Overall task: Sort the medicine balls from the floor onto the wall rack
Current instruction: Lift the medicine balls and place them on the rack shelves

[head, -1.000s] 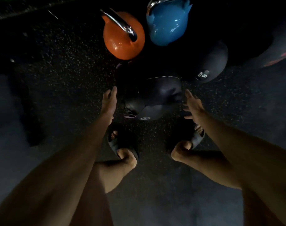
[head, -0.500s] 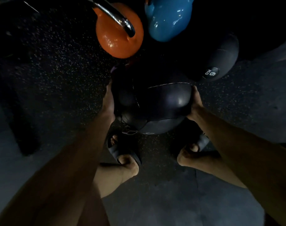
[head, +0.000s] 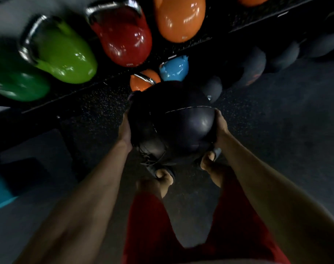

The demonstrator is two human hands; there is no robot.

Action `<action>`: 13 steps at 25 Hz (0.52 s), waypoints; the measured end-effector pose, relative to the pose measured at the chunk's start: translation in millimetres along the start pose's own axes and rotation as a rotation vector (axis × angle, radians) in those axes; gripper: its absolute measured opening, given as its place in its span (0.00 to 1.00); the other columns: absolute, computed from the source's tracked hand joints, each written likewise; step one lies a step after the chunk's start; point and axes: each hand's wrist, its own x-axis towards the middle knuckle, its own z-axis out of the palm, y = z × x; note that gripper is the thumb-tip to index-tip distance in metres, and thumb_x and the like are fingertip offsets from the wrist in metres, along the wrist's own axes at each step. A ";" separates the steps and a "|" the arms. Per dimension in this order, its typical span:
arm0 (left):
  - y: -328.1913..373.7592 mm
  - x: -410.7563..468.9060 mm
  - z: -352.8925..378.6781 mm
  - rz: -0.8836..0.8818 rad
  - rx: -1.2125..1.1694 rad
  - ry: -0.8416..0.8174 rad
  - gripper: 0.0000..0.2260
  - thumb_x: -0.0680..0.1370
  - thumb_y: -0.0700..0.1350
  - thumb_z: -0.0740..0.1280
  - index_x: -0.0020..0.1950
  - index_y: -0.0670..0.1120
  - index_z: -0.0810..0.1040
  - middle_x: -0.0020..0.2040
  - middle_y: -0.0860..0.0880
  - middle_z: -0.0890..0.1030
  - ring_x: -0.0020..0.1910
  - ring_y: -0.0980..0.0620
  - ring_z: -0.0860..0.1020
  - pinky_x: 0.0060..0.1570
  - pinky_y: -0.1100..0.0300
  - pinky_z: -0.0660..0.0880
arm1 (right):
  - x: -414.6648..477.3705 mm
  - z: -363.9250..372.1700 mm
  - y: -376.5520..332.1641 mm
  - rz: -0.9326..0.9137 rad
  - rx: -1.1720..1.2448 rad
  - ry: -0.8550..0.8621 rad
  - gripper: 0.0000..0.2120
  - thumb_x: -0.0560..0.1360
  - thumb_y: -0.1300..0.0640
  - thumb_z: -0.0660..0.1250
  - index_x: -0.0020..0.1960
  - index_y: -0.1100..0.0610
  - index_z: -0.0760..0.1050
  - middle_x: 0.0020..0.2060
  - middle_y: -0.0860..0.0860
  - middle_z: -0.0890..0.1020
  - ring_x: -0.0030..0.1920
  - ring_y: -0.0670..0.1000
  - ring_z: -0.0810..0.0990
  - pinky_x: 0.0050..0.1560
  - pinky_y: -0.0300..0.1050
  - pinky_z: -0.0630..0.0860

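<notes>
**Ball held between both hands, above your feet**

You hold the ball (head: 181,130) off the floor (head: 276,121). Your left hand (head: 125,130) presses its left side and your right hand (head: 220,128) its right; the fingers are hidden behind it. The ball is round, with no long axis. Its seam (head: 189,108) runs left to right across the top, and a laced patch (head: 149,159) faces your feet. Just beyond the ball, two kettlebells stand on the floor: orange (head: 143,80) and blue (head: 173,68). Past them, a shelf (head: 76,94) carries five kettlebells: dark green (head: 15,82), lime (head: 63,54), red (head: 124,35), orange (head: 179,18), and one cut off at the top edge (head: 251,0). At least four dark floor balls (head: 251,65) line up at right, too dim to count exactly.
</notes>
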 end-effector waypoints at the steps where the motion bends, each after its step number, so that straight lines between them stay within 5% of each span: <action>1: 14.6 -27.5 -1.1 0.026 -0.004 -0.006 0.36 0.65 0.74 0.70 0.65 0.52 0.82 0.61 0.47 0.83 0.60 0.44 0.82 0.66 0.44 0.75 | -33.9 -0.7 -13.6 -0.028 -0.001 -0.025 0.25 0.77 0.36 0.62 0.62 0.54 0.80 0.56 0.54 0.83 0.58 0.56 0.81 0.67 0.55 0.75; 4: 52.7 -99.7 -3.7 0.144 -0.021 -0.080 0.36 0.68 0.73 0.67 0.67 0.52 0.80 0.63 0.47 0.82 0.63 0.46 0.80 0.68 0.45 0.73 | -116.1 -6.8 -45.0 -0.140 -0.047 -0.060 0.27 0.80 0.36 0.58 0.66 0.55 0.76 0.55 0.52 0.82 0.60 0.55 0.79 0.68 0.53 0.73; 8: 93.8 -191.0 8.2 0.311 -0.117 -0.185 0.26 0.81 0.63 0.59 0.72 0.49 0.75 0.66 0.47 0.80 0.63 0.48 0.79 0.66 0.52 0.74 | -200.5 -18.9 -74.6 -0.329 -0.092 -0.121 0.34 0.78 0.32 0.57 0.74 0.54 0.70 0.67 0.54 0.78 0.66 0.55 0.76 0.72 0.56 0.70; 13: 123.6 -261.5 11.5 0.417 -0.186 -0.182 0.25 0.81 0.61 0.60 0.69 0.46 0.78 0.66 0.44 0.80 0.67 0.45 0.77 0.72 0.48 0.70 | -275.4 -30.2 -95.8 -0.535 -0.072 -0.189 0.30 0.81 0.35 0.55 0.74 0.54 0.71 0.66 0.45 0.76 0.72 0.49 0.71 0.73 0.46 0.66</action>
